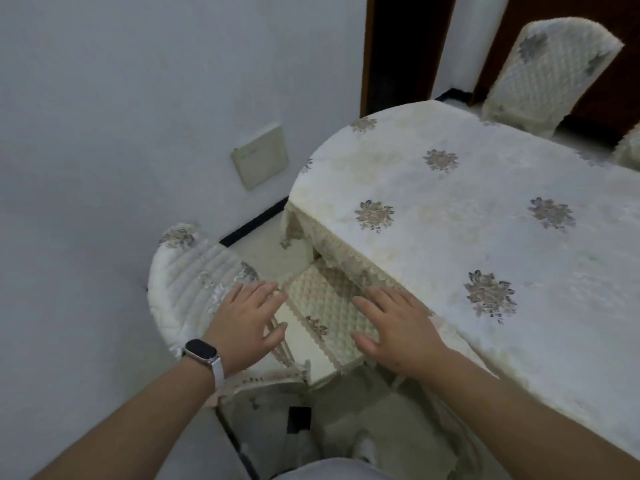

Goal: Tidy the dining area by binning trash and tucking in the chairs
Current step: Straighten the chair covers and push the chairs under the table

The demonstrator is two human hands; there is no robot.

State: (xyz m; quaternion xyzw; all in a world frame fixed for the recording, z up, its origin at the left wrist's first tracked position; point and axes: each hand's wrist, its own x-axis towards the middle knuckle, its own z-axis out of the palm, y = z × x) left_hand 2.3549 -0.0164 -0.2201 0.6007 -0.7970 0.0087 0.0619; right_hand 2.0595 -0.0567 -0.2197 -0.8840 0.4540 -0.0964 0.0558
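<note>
Head view: near chair (325, 306) at table (485, 209) end, seat partly under fringe (349, 261). Left hand (242, 327) and right hand (398, 334) flat, fingers spread, holding nothing, over seat (contact unclear). Best: take backrest (183, 285), push straight in, keep fringe from snagging. Flowered cloth covers table; second chair (547, 67) beyond table; white wall (104, 116) left of table.

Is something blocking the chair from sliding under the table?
Nothing visible blocks it. The chair already has its seat under the tablecloth's lace edge, which only hangs over it. The left hand and right hand are open over the chair. Below the table is hidden.
</note>
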